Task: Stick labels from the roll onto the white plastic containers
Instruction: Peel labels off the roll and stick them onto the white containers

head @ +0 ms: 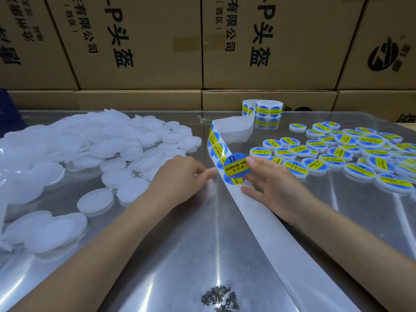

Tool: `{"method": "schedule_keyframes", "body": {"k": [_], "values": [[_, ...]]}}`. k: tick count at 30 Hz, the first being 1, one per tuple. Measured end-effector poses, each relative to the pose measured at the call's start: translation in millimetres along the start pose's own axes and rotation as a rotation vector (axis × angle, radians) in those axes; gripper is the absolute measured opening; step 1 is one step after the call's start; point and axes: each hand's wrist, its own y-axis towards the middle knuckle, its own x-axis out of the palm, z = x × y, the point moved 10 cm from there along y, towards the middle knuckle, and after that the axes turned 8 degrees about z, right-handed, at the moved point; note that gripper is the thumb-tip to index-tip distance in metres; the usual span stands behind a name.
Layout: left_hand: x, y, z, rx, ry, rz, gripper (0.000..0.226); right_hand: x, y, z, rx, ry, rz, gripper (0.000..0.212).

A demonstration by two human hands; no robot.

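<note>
A shiny, reflective bench (pixel 191 255) fills the foreground, with a dark scuffed patch (pixel 219 297) near its front edge. Stacked brown cardboard boxes (pixel 139 41) with black printed characters stand behind its far edge.

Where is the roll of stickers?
In the head view, the roll of stickers stands at the far edge of the table, right of centre, in front of the cardboard boxes and behind the labelled containers.
</note>
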Motion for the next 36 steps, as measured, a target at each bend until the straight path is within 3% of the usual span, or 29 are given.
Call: {"method": "schedule_keyframes", "body": {"k": [2, 5, 7, 12, 16, 36], "values": [[-3, 1, -3, -0.124, -0.305, 0.019, 0.047, 1, 0, 1, 0.0, 0.004, -0.005, 0.018], [15, -7, -6, -0.443, -0.888, -0.132, 0.032, 1, -1, 1, 0.005, 0.01, -0.004, 0.028], [27, -14, 1, -0.515, -1.009, -0.235, 0.028, 1, 0, 1, 0.007, 0.007, -0.004, 0.029], [42, -25, 14, -0.603, -1.122, -0.347, 0.031, 2, 1, 1, 0.005, 0.006, -0.017, 0.028], [44, -27, 19, -0.625, -1.194, -0.368, 0.03, 2, 0, 0, 0.006, -0.005, -0.014, 0.012], [48, -30, 29, -0.632, -1.283, -0.406, 0.03, 7, -9, -9, -0.072, 0.028, -0.001, 0.018]]}}
